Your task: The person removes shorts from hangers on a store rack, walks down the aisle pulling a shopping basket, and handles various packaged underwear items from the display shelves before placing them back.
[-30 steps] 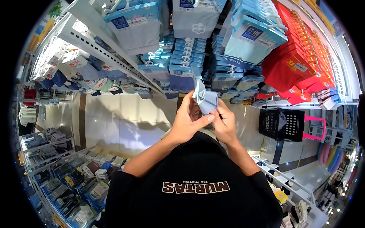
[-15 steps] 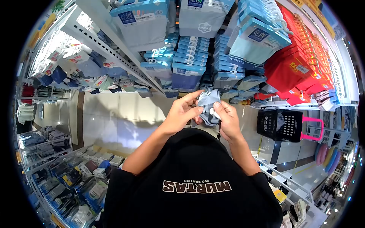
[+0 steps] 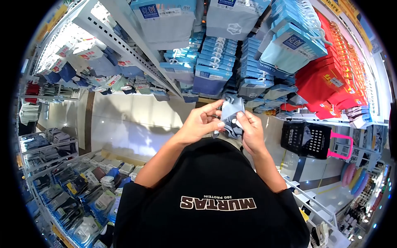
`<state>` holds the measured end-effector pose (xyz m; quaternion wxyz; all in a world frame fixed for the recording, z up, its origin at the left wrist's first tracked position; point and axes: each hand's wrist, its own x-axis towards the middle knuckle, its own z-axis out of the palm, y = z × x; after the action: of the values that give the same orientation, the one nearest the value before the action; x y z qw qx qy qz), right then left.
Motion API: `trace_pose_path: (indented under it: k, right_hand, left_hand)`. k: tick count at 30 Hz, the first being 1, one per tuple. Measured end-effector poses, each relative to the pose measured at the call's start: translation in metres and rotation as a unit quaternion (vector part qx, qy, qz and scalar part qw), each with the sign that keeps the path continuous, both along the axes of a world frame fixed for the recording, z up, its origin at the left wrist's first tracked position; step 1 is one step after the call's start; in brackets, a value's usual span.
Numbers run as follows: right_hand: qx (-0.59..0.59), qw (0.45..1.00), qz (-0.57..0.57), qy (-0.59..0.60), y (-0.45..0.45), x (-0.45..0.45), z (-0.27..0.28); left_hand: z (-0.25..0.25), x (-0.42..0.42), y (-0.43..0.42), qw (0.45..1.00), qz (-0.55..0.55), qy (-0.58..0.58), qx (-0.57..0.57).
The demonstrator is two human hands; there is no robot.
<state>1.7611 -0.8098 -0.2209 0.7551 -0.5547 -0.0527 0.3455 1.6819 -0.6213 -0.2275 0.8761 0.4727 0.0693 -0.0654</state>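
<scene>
A crumpled, shiny grey-blue cloth garment (image 3: 232, 108) is in front of my chest; its exact kind does not show. My right hand (image 3: 251, 133) grips its right side, thumb on top. A small white piece shows beside that thumb, too small to name. My left hand (image 3: 202, 124) is at the garment's left edge, its thumb and index finger curved around the cloth there. Its other fingers are partly hidden. Just beyond both hands hang packs of grey-blue underwear-like cloth (image 3: 213, 80) with light blue card tops on hooks.
Red packs (image 3: 326, 78) hang on hooks at the right. A black shopping basket (image 3: 306, 139) with a pink handle stands on the floor. A white perforated shelf post (image 3: 124, 41) rises at the left. A bin of packaged goods (image 3: 78, 190) lies at lower left.
The camera view has shifted slightly, so the racks appear farther right. My left fingers have loosened and spread a little at the cloth's edge; my right hand keeps its grip.
</scene>
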Motion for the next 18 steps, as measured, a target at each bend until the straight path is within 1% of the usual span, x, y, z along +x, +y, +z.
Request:
trace_pose_path:
  k: [1, 4, 5, 8, 9, 12, 15, 18]
  right_hand:
    - [0.004, 1.000, -0.003, 0.023, 0.001, 0.000, 0.000]
    - [-0.002, 1.000, -0.014, 0.012, -0.001, 0.001, -0.004]
    - [0.003, 1.000, 0.001, 0.014, -0.004, 0.002, -0.008]
    - [0.036, 0.999, 0.030, -0.008, 0.001, -0.003, 0.013]
    - [0.025, 0.999, 0.042, -0.020, 0.001, -0.001, 0.011]
    - [0.045, 0.998, 0.052, 0.013, 0.001, -0.004, 0.021]
    - [0.016, 0.998, 0.055, -0.029, 0.000, -0.006, 0.015]
    - [0.019, 0.998, 0.053, -0.040, 0.003, -0.008, 0.010]
  left_hand:
    - [0.003, -0.001, -0.002, 1.000, -0.002, 0.007, -0.001]
    - [0.003, 0.000, -0.003, 1.000, -0.003, -0.007, 0.023]
    - [0.004, 0.000, -0.003, 1.000, -0.002, -0.005, 0.031]
    - [0.002, 0.000, 0.000, 0.998, -0.007, 0.003, 0.061]
    - [0.000, -0.001, -0.001, 0.997, -0.009, 0.006, 0.071]
    - [-0.009, -0.002, -0.008, 0.999, 0.015, -0.013, 0.032]
    - [-0.015, -0.001, -0.008, 0.998, 0.022, -0.018, 0.049]
    - [-0.019, 0.000, -0.006, 0.998, 0.026, -0.009, 0.062]
